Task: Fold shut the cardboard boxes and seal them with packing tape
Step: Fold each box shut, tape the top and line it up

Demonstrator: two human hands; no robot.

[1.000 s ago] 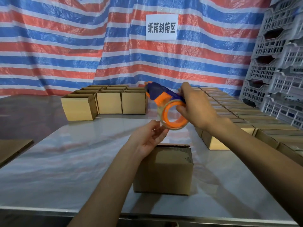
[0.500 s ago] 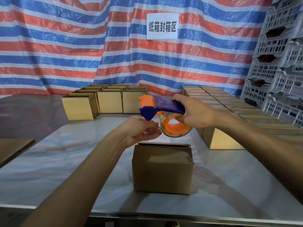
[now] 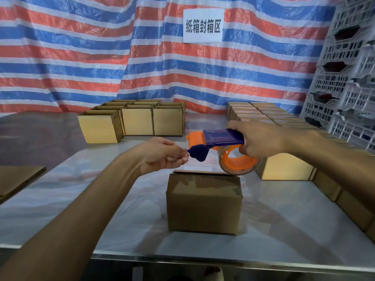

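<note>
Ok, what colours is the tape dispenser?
The tape dispenser is dark blue with orange parts; head view.

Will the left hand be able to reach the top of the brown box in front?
Probably yes. The left hand hovers just above the box, near its left edge, and nothing lies between them; the tape dispenser is off to the right.

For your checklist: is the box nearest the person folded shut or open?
Folded shut: the nearest box has its flaps lying flat on top, none standing. Sealed? Cannot tell.
</note>
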